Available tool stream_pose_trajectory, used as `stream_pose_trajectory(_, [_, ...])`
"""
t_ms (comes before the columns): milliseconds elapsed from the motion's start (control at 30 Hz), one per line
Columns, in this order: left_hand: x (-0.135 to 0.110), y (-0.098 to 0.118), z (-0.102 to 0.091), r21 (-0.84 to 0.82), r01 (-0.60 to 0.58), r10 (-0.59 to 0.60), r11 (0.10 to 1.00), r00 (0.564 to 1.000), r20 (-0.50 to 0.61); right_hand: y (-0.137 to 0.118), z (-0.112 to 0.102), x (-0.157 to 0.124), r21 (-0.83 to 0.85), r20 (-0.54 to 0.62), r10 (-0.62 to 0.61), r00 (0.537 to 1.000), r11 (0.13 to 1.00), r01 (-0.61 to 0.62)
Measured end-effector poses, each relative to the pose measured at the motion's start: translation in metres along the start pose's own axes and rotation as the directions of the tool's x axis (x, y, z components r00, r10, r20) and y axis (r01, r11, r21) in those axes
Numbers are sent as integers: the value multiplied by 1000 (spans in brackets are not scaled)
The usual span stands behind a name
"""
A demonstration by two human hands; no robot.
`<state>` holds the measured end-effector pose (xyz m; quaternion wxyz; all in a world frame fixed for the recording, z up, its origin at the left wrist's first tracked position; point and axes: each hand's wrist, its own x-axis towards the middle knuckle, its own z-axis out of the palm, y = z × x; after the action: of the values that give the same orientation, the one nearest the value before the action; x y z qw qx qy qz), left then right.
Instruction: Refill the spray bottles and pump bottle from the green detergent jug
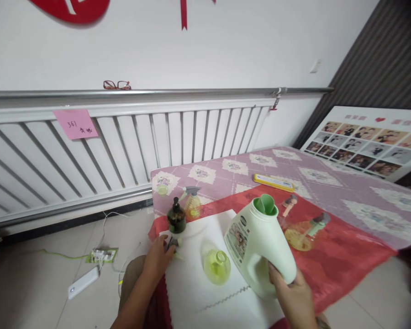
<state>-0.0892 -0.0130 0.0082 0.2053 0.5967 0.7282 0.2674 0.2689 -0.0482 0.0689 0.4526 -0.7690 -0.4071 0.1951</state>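
My right hand (294, 292) is wrapped round the handle of a pale green detergent jug (260, 246). The jug stands uncapped, tilted a little, with a green pour spout (266, 204) in its mouth. To its left, on a white sheet (195, 297), is a small yellow-green bottle (216, 268) with an open neck. My left hand (159, 253) closes its fingers on a grey trigger spray head (173, 243) at the sheet's left edge. Just beyond it stand a dark pump bottle (176, 220) and a clear spray bottle (193, 208). Another spray bottle (299, 236) is right of the jug.
A red cloth (349, 256) lies over the patterned tablecloth (236, 167). A yellow flat box (274, 182) and a loose spray head (288, 202) are behind the jug. A white radiator (192, 132) backs the table. Cables and a white power bank (83, 283) lie on the floor.
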Motion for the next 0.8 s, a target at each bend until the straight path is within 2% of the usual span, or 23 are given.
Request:
stream_pose_trajectory(233, [10, 7, 4, 88, 32, -42, 996, 993, 112, -2, -2, -1, -2, -9, 10, 1000, 1000, -10])
stream_pose_trajectory(433, [14, 11, 5, 73, 60, -69, 996, 990, 124, -1, -1, -1, -5, -3, 20, 1000, 1000, -20])
stream_pose_trajectory(633, [6, 15, 1, -89, 82, -76, 993, 995, 68, -2, -2, -1, -15, 32, 37, 999, 999, -37])
stream_pose_trajectory(800, [-10, 27, -23, -236, 50, -46, 970, 999, 25, 6, -2, 0, -11, 109, 36, 993, 999, -35])
